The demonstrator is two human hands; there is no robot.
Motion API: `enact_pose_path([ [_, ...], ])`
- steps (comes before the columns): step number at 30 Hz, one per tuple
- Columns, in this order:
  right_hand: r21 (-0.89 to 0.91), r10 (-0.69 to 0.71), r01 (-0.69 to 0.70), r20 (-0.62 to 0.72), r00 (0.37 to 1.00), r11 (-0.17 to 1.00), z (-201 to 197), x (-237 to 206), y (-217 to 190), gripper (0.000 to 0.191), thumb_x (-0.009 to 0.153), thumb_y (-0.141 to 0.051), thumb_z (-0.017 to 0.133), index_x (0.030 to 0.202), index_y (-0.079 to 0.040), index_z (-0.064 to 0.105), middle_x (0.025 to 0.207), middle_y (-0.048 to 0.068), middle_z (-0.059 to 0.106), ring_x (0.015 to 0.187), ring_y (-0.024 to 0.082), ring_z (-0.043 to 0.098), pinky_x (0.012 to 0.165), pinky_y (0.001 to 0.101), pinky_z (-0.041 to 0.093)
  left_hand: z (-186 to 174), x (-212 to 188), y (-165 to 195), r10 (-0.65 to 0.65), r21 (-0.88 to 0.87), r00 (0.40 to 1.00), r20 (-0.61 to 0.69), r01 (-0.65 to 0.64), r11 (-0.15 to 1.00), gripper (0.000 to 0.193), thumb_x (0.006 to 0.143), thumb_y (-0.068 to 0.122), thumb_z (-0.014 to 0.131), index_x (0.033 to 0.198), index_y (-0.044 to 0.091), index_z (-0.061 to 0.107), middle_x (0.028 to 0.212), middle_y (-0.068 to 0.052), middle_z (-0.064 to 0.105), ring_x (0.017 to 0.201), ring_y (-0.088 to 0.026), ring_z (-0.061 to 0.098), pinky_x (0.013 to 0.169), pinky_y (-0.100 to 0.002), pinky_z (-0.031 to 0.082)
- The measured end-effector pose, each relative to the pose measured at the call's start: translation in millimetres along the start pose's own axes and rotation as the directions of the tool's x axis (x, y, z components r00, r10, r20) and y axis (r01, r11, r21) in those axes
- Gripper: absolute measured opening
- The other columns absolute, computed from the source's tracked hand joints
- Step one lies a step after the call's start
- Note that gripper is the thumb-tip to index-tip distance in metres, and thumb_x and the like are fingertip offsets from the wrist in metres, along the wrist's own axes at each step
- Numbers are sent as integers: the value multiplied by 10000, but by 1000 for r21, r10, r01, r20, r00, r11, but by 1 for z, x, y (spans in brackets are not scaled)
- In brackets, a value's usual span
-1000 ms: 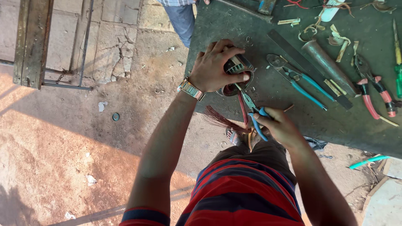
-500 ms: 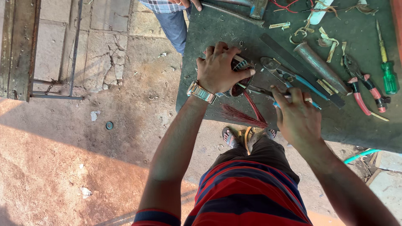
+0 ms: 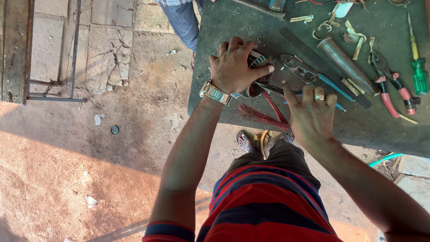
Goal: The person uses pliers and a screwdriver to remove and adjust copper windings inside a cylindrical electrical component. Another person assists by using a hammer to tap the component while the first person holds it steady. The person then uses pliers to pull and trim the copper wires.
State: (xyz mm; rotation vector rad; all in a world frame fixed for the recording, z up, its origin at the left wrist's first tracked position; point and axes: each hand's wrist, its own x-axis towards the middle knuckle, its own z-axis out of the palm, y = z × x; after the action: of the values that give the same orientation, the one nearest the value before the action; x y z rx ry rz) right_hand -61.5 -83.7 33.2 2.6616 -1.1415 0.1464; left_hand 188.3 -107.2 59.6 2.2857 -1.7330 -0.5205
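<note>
Stator core [image 3: 256, 71] with copper windings sits near the front edge of the dark green workbench [image 3: 233, 27], gripped from above by the left hand [image 3: 235, 67], fingers curled around it; loose reddish copper wires [image 3: 260, 115] trail from it over the bench edge. Right hand [image 3: 312, 115] hovers just beside it, fingers spread and holding nothing (a ring shows on one finger), above blue-handled pliers [image 3: 313, 78]. Farther right lie red-handled pliers [image 3: 394, 89] and a green screwdriver [image 3: 419, 67].
</note>
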Motion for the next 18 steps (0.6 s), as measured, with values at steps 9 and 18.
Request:
enact_pose_path([
  [9, -187, -31, 42, 64, 997, 982, -15, 8, -9, 535, 945, -216, 640, 1480, -232, 632, 1078, 81, 666, 1026, 249, 607, 818, 433, 349, 13, -2, 7, -15, 71, 998, -62, 20, 997, 830, 698, 778, 740, 1314, 231, 645, 1372, -97, 520, 1315, -402, 455, 926, -699, 427],
  [18, -170, -80, 115, 197, 977, 979, -23, 18, -15, 489, 941, -220, 648, 1426, -157, 633, 947, 58, 661, 1018, 213, 590, 815, 434, 320, 15, -6, 3, 4, 44, 996, -85, -1, 999, 816, 700, 773, 749, 1299, 228, 647, 1360, -109, 519, 1294, -397, 460, 912, -693, 428],
])
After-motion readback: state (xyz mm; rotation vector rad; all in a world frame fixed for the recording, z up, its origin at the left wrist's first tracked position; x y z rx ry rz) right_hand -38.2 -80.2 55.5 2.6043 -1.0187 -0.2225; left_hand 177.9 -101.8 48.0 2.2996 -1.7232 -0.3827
